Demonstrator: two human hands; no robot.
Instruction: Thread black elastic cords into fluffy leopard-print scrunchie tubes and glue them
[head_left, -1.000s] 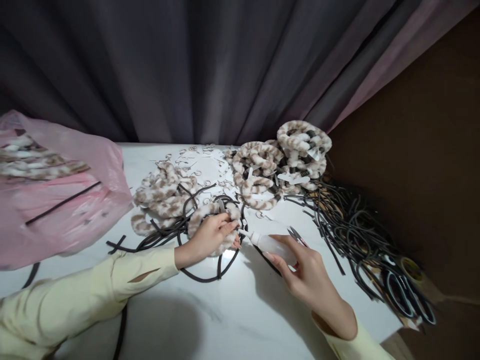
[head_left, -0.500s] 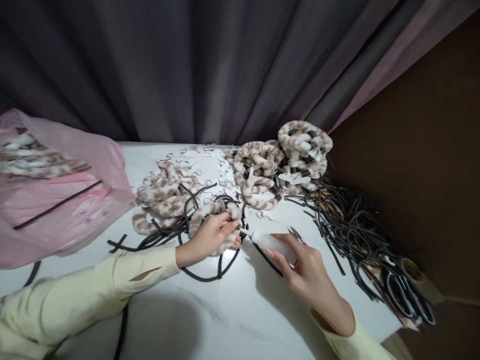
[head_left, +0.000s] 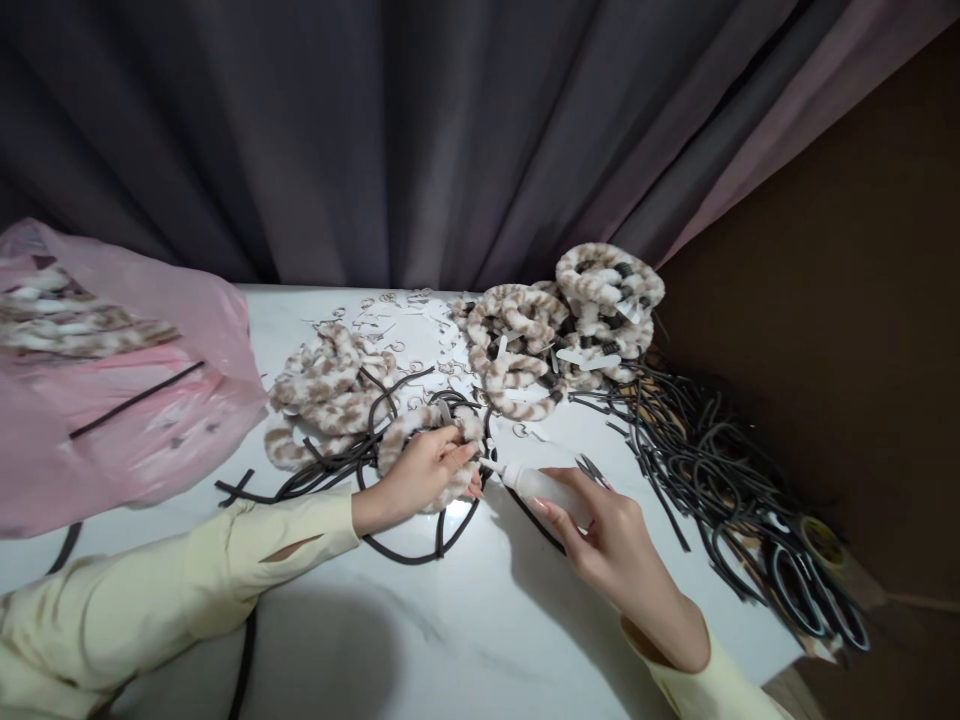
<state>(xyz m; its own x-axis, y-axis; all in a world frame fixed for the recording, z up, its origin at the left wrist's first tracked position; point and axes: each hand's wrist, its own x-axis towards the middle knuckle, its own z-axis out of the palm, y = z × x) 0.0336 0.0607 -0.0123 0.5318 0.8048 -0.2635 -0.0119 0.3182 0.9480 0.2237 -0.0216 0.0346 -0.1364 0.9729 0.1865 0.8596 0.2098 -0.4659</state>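
Note:
My left hand pinches a plush ring in white and brown, a furry tube bent round. Fingers hide the part of it that they grip. From the right, my right hand is wrapped round a white squeeze bottle with a thin nozzle. Its tip points left, close by the left fingertips; whether it touches the plush I cannot tell. Black cords loop round and under the left hand. Just behind the bottle lies a small pair of scissors, partly hidden by the right hand.
Furry strips are heaped behind my left hand. Finished-looking plush rings are stacked at the back right. Small metal rings are scattered between. A tangle of black cords covers the right edge, and a pink plastic bag is at left.
Both hands keep nearly the same pose, with the nozzle still beside the left fingertips. Nothing is taken up or let go.

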